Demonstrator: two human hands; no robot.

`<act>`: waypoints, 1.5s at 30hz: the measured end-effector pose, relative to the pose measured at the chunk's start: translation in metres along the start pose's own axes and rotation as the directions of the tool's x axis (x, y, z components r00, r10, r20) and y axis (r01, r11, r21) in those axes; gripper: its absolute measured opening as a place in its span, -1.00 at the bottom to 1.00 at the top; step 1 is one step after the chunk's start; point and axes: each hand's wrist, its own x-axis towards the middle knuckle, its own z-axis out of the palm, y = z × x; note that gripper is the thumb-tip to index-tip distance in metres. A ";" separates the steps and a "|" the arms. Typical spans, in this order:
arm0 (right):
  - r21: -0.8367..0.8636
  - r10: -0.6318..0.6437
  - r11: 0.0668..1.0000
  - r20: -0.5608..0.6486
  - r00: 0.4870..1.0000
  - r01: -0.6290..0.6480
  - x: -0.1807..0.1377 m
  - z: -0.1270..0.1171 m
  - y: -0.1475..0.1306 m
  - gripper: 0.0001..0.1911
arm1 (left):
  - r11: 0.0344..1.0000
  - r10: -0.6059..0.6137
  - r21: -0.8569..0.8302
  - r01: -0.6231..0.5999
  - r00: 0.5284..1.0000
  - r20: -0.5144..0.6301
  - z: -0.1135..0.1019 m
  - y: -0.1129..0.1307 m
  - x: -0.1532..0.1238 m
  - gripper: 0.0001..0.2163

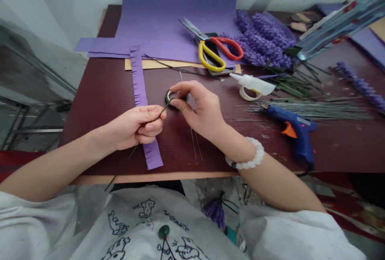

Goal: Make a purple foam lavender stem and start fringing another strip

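Green floral tape (169,97), a small roll, sits pinched between the thumb and fingers of your right hand (198,105), over the maroon counter (99,131). Your closed left hand (135,125) grips a dark green wire stem (126,161), its tip reaching the roll. A fringed purple paper strip (138,87) runs beneath your left hand. Red-and-yellow scissors (212,49) lie far off, and a blue glue gun (293,131) lies right.
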 end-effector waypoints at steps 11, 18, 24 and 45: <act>0.004 0.008 1.000 0.006 1.000 -0.008 0.000 0.000 0.000 -0.85 | 1.000 0.019 0.008 -0.019 1.000 -0.016 0.001 -0.001 -0.001 -0.83; -0.003 -0.040 0.999 0.007 0.999 0.040 0.000 -0.002 -0.001 -0.83 | 0.999 0.039 -0.017 -0.039 0.998 0.039 -0.002 -0.002 0.000 -0.89; -0.013 -0.021 1.000 0.023 1.000 0.022 0.001 -0.002 -0.003 -0.87 | 1.000 0.001 -0.018 0.000 1.000 0.011 0.000 0.002 -0.002 -0.85; -0.032 -0.051 0.998 -0.011 0.999 0.050 0.001 -0.003 -0.006 -0.89 | 0.997 0.062 0.040 -0.062 0.998 0.007 0.001 -0.001 -0.003 -0.87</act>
